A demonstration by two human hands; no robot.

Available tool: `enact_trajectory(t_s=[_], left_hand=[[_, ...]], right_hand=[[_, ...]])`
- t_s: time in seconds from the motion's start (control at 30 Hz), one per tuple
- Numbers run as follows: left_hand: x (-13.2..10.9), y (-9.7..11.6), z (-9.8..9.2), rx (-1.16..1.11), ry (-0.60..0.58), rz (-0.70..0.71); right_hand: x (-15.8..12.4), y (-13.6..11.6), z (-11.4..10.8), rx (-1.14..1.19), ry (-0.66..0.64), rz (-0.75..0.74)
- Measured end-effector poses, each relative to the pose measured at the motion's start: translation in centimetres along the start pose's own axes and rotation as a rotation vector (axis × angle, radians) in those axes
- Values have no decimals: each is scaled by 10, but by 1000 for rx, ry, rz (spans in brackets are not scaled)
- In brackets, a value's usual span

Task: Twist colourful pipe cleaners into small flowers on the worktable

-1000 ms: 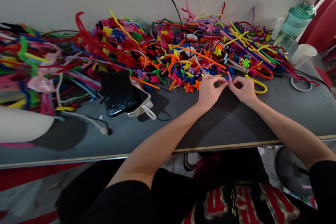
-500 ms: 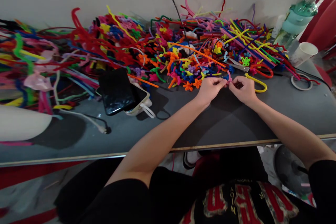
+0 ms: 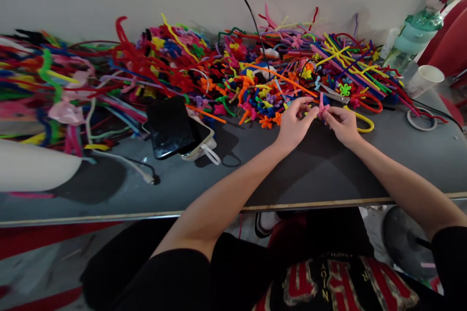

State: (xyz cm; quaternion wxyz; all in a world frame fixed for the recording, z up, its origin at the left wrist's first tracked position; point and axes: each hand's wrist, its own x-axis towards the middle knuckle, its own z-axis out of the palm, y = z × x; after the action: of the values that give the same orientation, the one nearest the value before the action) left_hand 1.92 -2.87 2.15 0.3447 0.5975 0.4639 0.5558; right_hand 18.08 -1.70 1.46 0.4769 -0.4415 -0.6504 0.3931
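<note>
black phone [image 3: 170, 126], paper cup [image 3: 423, 80], tape roll [image 3: 421, 119]

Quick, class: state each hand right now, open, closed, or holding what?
Left hand: fingertips at the pink pipe-cleaner flower; grip cannot be told.
Right hand: closed, pinching the pink pipe-cleaner flower.

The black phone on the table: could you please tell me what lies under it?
A white block with a strap lies under the black phone; its covered part cannot be seen.

You hold one small pink pipe-cleaner flower [image 3: 321, 106], fuzzy petals splayed. It is pinched between your left hand [image 3: 296, 120] and right hand [image 3: 341, 122], just above the desk [image 3: 314, 170].
</note>
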Motion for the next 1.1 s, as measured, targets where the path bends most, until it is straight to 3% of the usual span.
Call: enact_trajectory(t_s=[0.2, 0.53, 0.77, 1.1], left_hand=[[5, -10, -3, 81, -112, 49], [7, -15, -5, 115, -46, 27], [6, -18, -1, 92, -55, 39], [3, -12, -7, 355, -42, 330]], right_hand=[[0, 0, -1, -18, -14, -10], [-1, -2, 1, 30, 55, -36], [0, -1, 1, 28, -30, -12], [6, 5, -7, 98, -243, 109]])
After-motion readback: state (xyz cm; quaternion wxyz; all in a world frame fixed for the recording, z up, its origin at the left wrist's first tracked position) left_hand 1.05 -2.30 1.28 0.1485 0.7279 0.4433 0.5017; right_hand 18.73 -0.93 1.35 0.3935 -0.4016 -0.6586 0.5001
